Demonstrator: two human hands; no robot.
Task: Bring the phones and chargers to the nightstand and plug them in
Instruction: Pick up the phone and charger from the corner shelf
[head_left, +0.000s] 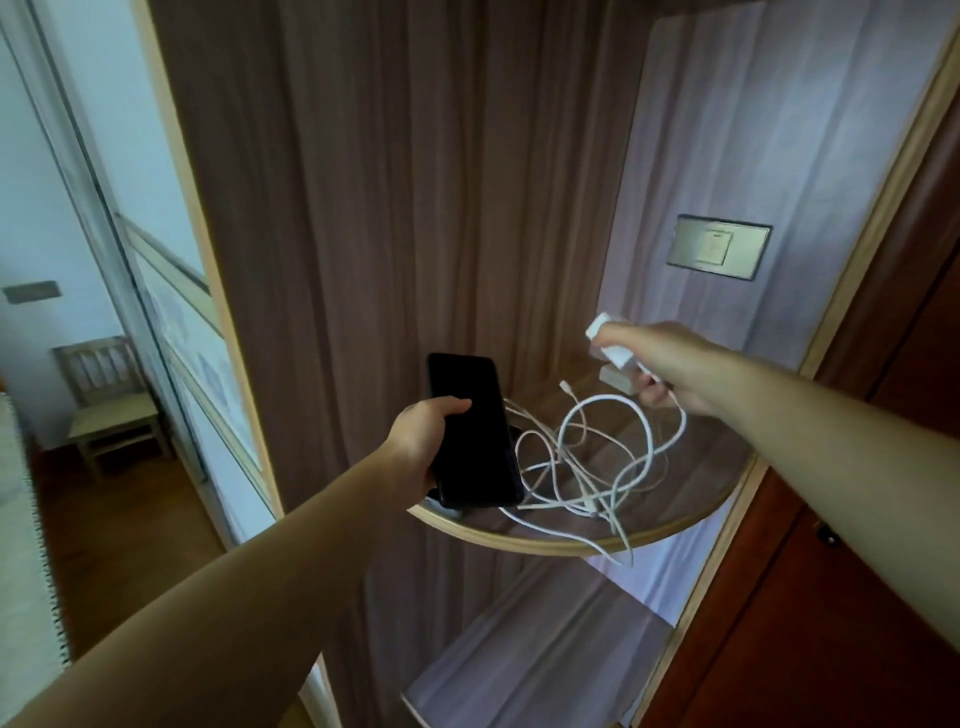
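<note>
Head view: the left hand (415, 441) grips a black phone (470, 431) over the left end of the rounded shelf (571, 545). The thumb is curled across the lower part of the dark screen and the fingers are wrapped behind it. The phone is tilted, with its bottom edge low over the shelf's front rim. A second dark edge shows just beneath it, too hidden to tell what it is.

The right hand (660, 364) is raised above the back of the shelf, its fingers closed round a white charger (608, 338) whose end sticks out past the knuckles. A white lead runs from this hand down into a loose tangle of white cables (597, 457) lying on the middle of the shelf, and a few strands hang over the front rim. A small pale block (618, 383) sits on the shelf at the back, just below the right hand.

On the wall above the shelf's right side is a switch plate (719, 253). Its markings are too blurred to read, and the phone screen is blank.
</note>
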